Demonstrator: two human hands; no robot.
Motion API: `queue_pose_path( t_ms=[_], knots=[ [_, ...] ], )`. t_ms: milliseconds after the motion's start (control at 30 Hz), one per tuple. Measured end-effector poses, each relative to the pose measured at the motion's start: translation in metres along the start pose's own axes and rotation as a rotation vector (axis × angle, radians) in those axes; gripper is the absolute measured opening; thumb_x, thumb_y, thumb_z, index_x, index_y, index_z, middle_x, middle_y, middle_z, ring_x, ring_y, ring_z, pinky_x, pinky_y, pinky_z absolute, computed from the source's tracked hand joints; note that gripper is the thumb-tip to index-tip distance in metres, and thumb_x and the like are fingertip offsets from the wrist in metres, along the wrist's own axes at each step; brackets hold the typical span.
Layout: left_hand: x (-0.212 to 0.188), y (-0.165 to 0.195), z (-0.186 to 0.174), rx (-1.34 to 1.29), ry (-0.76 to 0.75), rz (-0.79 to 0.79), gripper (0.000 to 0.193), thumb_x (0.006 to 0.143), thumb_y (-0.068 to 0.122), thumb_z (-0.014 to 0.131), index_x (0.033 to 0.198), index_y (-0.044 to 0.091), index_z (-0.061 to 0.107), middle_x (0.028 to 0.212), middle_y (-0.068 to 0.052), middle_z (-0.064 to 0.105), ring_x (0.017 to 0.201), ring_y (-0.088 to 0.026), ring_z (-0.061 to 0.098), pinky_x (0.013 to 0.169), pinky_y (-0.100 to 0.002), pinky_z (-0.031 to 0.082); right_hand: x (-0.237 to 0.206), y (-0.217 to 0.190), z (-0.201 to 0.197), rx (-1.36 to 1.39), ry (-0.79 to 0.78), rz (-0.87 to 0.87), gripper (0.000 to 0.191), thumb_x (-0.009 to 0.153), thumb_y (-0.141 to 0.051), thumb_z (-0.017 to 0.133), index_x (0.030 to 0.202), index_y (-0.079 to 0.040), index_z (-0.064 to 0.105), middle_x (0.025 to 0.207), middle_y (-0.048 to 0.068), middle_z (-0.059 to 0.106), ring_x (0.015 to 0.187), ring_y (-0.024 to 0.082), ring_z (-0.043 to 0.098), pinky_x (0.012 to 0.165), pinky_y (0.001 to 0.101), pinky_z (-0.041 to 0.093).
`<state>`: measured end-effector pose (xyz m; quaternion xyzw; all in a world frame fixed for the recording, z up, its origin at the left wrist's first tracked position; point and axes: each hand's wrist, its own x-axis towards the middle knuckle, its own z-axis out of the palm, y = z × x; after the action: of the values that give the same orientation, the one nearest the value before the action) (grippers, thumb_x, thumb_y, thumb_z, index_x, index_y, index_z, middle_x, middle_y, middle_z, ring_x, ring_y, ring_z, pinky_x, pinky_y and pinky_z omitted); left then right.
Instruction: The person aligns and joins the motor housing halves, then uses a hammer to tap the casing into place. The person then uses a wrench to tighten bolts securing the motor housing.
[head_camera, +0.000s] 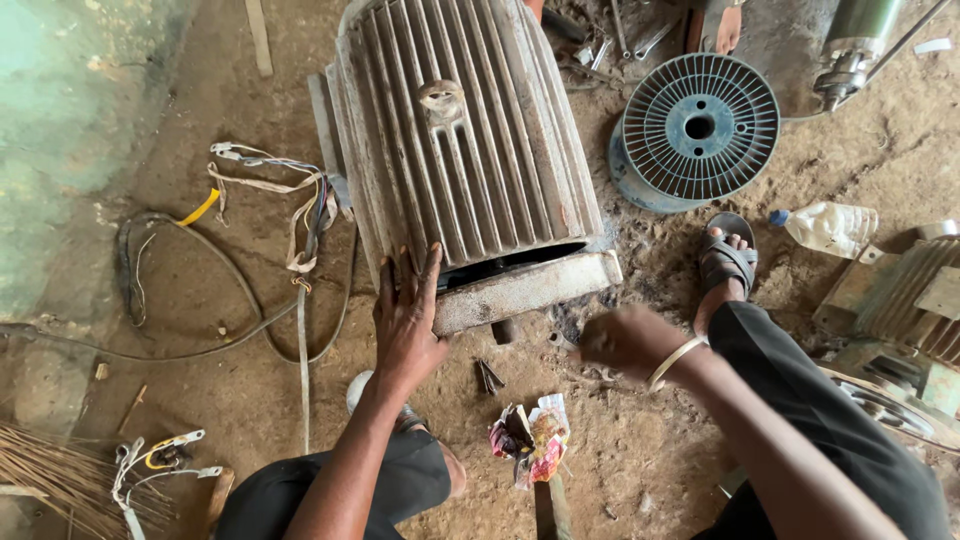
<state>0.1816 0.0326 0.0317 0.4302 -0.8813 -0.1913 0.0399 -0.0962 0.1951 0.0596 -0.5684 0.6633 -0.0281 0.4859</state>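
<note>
Dusty dirt floor (250, 330) bears a ribbed motor (465, 150); left hand (405, 320) flat, fingers spread; right hand (620, 342) blurred, grip unclear.

My left hand (405, 320) lies flat against the near end of the motor (460, 150), which sits on the ground ahead of me. My right hand (622, 343) hovers just right of the motor's foot. A wire spool (700, 125) lies right of the motor, loose cables (270, 200) left, a crumpled wrapper (530, 435) between my knees.

We can't really make out our right hand (622, 343), it's blurred, and the motor (465, 150) gets cropped up top.
</note>
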Motion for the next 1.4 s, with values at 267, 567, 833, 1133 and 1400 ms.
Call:
queue_pose_path(
  t_ms=[267,567,833,1133,1400],
  knots=[
    [0.002,-0.002,0.001,0.061,-0.022,0.017,0.144,0.057,0.024,0.098,0.159,0.025,-0.004,0.165,-0.029,0.011,0.152,-0.051,0.011,0.123,-0.061,0.013,-0.017,0.016,-0.064,1.641,0.55,-0.295,0.077,0.103,-0.061,0.029,0.144,0.0,0.054,0.133,0.022,0.065,0.117,0.031,0.066,0.095,0.0455,0.056],
    [0.004,-0.001,-0.001,0.028,0.013,0.093,0.143,0.058,0.022,0.097,0.16,0.023,-0.003,0.166,-0.026,0.015,0.154,-0.047,0.013,0.127,-0.058,0.01,-0.014,0.025,-0.065,1.71,0.523,-0.452,0.085,0.1,-0.069,0.036,0.152,-0.003,0.046,0.143,0.022,0.058,0.134,0.033,0.056,0.109,0.0494,0.046],
    [0.003,-0.005,0.005,0.007,-0.008,0.029,0.143,0.057,0.026,0.098,0.159,0.029,-0.002,0.165,-0.025,0.013,0.152,-0.051,0.011,0.123,-0.063,0.016,-0.009,0.033,-0.06,1.696,0.532,-0.457,0.083,0.102,-0.068,0.036,0.15,-0.002,0.05,0.139,0.022,0.062,0.129,0.033,0.06,0.108,0.0495,0.049],
    [0.001,-0.003,0.004,0.012,-0.024,-0.008,0.141,0.058,0.025,0.098,0.158,0.033,0.0,0.167,-0.024,0.014,0.152,-0.05,0.013,0.113,-0.073,0.025,-0.008,0.036,-0.059,1.697,0.546,-0.449,0.078,0.106,-0.065,0.031,0.148,-0.003,0.052,0.135,0.02,0.064,0.127,0.031,0.062,0.105,0.0484,0.051],
    [0.001,-0.001,0.002,0.009,-0.039,-0.016,0.138,0.062,0.028,0.097,0.159,0.034,-0.001,0.166,-0.023,0.017,0.152,-0.051,0.014,0.112,-0.073,0.026,-0.007,0.033,-0.063,1.357,0.771,-0.21,0.061,0.105,-0.048,0.049,0.144,-0.001,0.055,0.125,0.02,0.069,0.112,0.027,0.069,0.091,0.0409,0.059]
  ],
)
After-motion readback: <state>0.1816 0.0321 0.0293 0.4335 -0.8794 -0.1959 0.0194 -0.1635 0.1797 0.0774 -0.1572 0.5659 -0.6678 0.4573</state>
